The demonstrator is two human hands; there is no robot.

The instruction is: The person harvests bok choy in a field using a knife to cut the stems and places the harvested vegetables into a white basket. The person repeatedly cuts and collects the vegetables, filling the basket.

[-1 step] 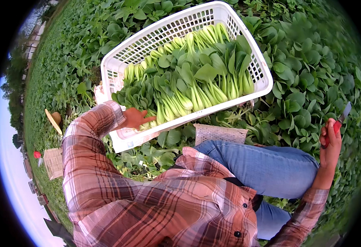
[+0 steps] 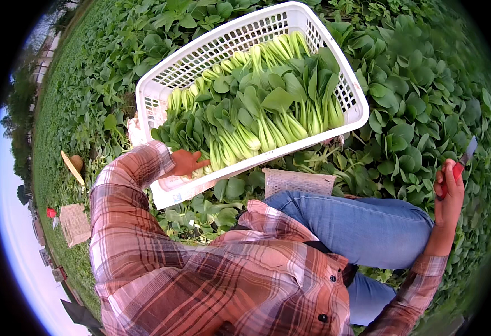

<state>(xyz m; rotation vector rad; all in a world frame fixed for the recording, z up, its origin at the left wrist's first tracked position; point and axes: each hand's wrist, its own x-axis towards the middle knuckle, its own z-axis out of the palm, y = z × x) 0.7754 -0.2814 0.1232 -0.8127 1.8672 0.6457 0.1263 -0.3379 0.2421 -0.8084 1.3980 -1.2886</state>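
My left hand (image 2: 186, 163) reaches over the near left corner of a white plastic crate (image 2: 282, 152). Its fingers are stretched out and apart beside the pale stem ends of bok choy (image 2: 251, 126); part of the hand's underside is hidden. The heads lie packed in rows, with stems toward the near and far sides and dark leaves overlapping in the middle. Out at the right, above the growing plants, my right hand (image 2: 450, 193) is closed round a knife (image 2: 457, 171) with a red handle. Its blade points up and away from me.
Leafy green plants (image 2: 405, 112) surround the crate. A pale perforated piece of plastic (image 2: 299, 182) lies just beyond my bent knee (image 2: 352, 224). Off to the left are a straw hat (image 2: 74, 166), a beige basket (image 2: 74, 225) and a small red object (image 2: 51, 213).
My left hand and sleeve have shifted slightly to the right relative to the crate. My right hand keeps the knife in nearly the same place.
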